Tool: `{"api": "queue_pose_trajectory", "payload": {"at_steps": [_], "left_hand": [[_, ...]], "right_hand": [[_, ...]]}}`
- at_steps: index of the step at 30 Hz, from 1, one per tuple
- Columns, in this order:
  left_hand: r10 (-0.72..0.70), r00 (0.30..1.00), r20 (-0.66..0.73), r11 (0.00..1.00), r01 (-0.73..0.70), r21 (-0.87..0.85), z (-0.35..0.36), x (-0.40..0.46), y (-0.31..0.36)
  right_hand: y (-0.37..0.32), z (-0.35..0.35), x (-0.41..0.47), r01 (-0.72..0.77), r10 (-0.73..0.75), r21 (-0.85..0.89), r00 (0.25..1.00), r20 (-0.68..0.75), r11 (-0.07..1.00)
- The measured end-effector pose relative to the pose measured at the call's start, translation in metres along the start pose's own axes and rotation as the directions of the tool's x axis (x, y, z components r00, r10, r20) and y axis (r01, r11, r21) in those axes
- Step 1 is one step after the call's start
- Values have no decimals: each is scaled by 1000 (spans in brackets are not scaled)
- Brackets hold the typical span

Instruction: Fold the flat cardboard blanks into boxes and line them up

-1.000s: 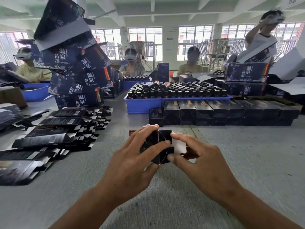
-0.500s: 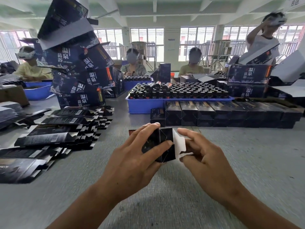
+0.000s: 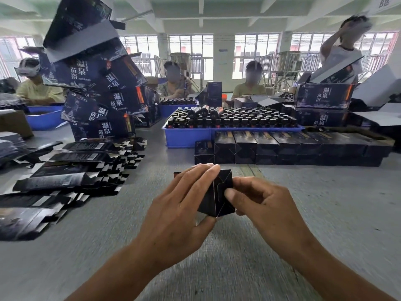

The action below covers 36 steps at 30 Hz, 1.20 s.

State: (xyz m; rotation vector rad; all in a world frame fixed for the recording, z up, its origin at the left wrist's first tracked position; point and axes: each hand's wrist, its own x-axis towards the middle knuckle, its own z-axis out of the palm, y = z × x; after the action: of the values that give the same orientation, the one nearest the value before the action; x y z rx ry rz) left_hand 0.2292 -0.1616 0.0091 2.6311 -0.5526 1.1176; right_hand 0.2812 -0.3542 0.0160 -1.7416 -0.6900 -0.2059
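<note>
Black card box (image 3: 217, 192) sits over the near bench (image 3: 303, 213), gripped by both hands: my left hand (image 3: 175, 216) wraps its side, my right hand (image 3: 267, 209) pinches with its thumb on the end flaps. I should press the flaps flush, then tuck squarely. Far right stands one row (image 3: 288, 148) of roughly nine finished boxes; flat blanks (image 3: 71, 168) on the left are too overlapped to count.
</note>
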Motion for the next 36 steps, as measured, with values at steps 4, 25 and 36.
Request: {"api": "queue_pose_trajectory", "payload": {"at_steps": [4, 25, 36], "left_hand": [[-4, 1000, 12, 1000, 4, 6, 0, 1, 1], [-13, 1000, 19, 999, 14, -33, -4, 3, 6], [140, 990, 18, 989, -139, -47, 2, 3, 3]], "right_hand": [[0, 0, 1, -9, 9, -6, 1000, -17, 1000], [-8, 3, -4, 24, -35, -126, 996, -87, 992], [-7, 6, -5, -44, 45, -89, 999, 9, 995]]}}
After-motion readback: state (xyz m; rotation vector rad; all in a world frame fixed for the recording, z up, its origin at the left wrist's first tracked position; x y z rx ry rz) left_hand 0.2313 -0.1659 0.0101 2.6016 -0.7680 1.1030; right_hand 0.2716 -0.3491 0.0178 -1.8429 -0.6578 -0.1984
